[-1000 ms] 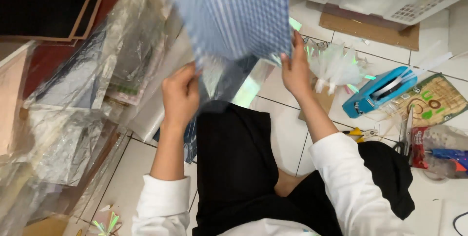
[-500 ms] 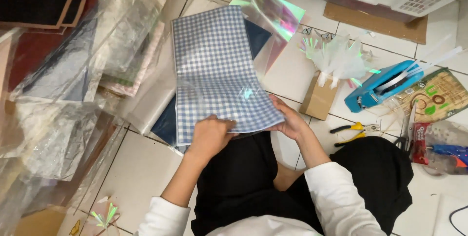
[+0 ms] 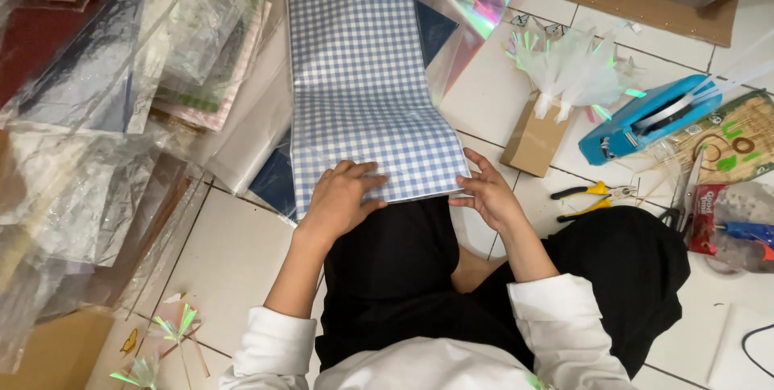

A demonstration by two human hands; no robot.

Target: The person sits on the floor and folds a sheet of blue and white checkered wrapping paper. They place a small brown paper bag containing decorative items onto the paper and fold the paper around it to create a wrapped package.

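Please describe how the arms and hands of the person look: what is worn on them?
Both arms wear white long sleeves, pushed up to about the elbow, so the forearms are bare. The left hand and the right hand are bare too: no gloves, and no rings, watch or bracelet can be seen.

paper sheet (image 3: 363, 92) on floor | box (image 3: 534, 142) right | pliers (image 3: 588, 199) right

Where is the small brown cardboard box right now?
In the head view, the brown box stands on the tiled floor right of the checked sheet, left of the blue tape dispenser.
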